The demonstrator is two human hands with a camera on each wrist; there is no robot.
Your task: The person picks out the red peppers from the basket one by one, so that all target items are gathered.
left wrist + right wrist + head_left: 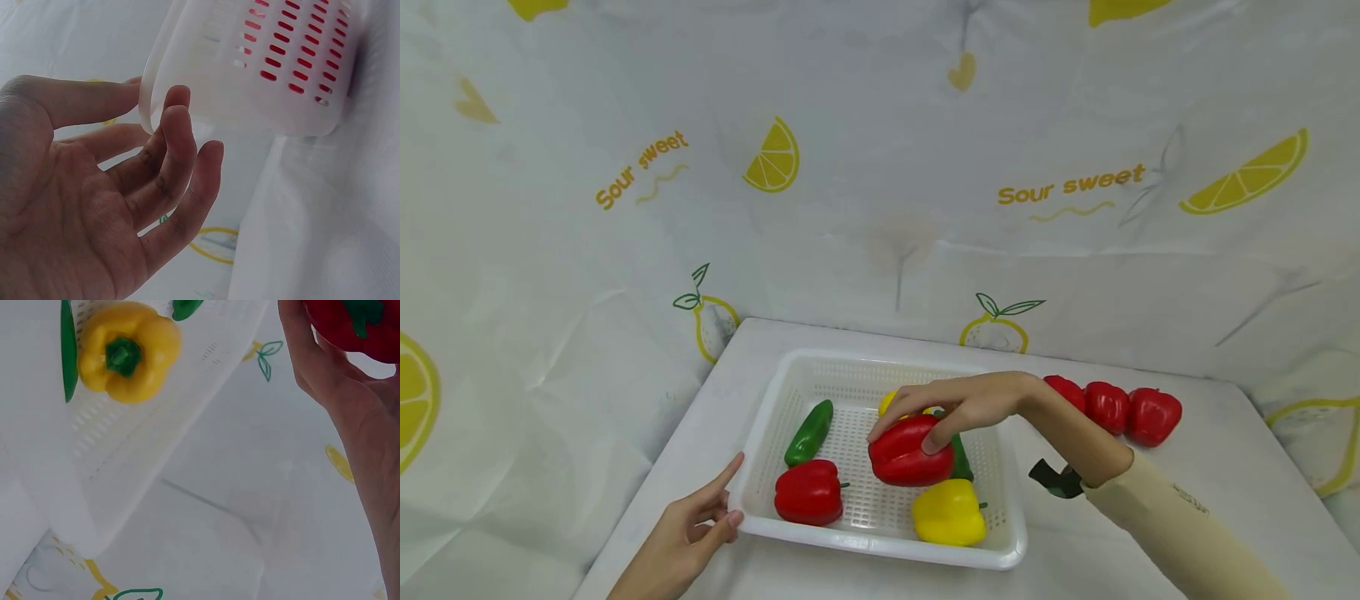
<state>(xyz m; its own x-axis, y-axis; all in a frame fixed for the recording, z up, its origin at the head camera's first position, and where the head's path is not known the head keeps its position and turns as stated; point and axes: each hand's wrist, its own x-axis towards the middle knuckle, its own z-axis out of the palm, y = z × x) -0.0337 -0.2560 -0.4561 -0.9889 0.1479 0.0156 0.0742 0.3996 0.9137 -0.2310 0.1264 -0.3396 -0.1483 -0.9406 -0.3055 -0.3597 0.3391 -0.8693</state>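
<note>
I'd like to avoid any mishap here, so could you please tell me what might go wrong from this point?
The red pepper in the right hand appears over the white basket in the head view; if the grip slips, it could drop onto the yellow pepper near it. The left hand touches the basket at one corner only, so a push there might turn or shift it.

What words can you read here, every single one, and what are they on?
"Sour sweet": on the backdrop, left side, slanting up, in orange letters.
"Sour sweet": on the backdrop again, right side.
The small dark print on the right sleeve is too small to read.
</note>
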